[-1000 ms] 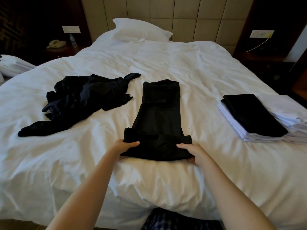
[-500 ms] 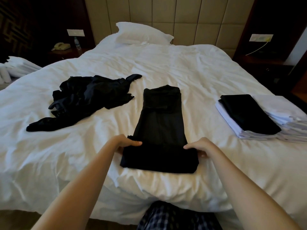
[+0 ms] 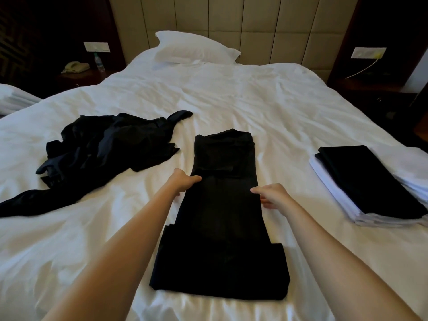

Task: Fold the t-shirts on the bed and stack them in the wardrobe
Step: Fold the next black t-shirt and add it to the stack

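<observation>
**Narrow-folded black t-shirt held at its two long edges**

The black t-shirt (image 3: 222, 228) lies flat near the middle of the bed (image 3: 254, 105). It is folded into a long, narrow band that runs away from the viewer. Its near end widens into a squared block with a stepped corner, and its far end shows a smaller layered panel. The cloth is matte and smooth.

The left hand (image 3: 184, 183) pinches the band's left edge about midway along, thumb on top and fingers tucked beneath. The right hand (image 3: 269, 195) grips the opposite edge in like manner (its lower fingers show just beside the fabric).

The bed's white cover is soft and creased with shallow wrinkles. To the left, well apart from the band, a crumpled heap of black garments (image 3: 108, 147) sprawls in irregular folds. To the right, at the bed's edge, a folded stack (image 3: 375, 181) carries one black rectangle on flat white layers. A plump white pillow (image 3: 194, 48) rests against the padded, panelled headboard (image 3: 266, 24).
</observation>
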Action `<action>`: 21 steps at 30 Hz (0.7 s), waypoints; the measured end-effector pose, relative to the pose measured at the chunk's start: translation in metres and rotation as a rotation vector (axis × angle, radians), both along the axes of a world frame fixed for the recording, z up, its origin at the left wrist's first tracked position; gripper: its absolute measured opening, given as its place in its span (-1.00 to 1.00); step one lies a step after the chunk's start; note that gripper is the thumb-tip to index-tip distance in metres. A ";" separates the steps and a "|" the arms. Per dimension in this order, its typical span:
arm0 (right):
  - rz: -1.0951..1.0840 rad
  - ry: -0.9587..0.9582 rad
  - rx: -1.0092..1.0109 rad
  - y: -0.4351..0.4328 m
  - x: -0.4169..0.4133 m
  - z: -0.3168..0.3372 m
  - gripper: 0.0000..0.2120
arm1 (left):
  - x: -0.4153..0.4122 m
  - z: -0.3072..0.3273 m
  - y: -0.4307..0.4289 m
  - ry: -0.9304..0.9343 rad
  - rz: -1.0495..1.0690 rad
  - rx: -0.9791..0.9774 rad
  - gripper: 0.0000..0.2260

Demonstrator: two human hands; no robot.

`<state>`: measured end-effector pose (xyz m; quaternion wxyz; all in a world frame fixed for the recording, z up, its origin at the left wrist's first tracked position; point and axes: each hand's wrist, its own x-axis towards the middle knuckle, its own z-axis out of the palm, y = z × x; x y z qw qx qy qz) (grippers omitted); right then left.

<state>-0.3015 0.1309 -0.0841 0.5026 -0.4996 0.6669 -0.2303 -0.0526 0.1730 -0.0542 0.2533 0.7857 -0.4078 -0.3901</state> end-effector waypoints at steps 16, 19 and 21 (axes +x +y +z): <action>-0.167 -0.501 0.016 -0.133 0.029 -0.013 -0.55 | 0.032 -0.036 -0.142 0.618 0.191 0.005 -0.50; -0.171 -0.545 0.038 -0.156 0.038 -0.014 -0.46 | 0.031 -0.036 -0.164 0.617 0.195 -0.002 -0.47; -0.159 -0.541 0.063 -0.164 0.045 -0.015 -0.46 | 0.029 -0.039 -0.175 0.562 0.218 -0.063 -0.44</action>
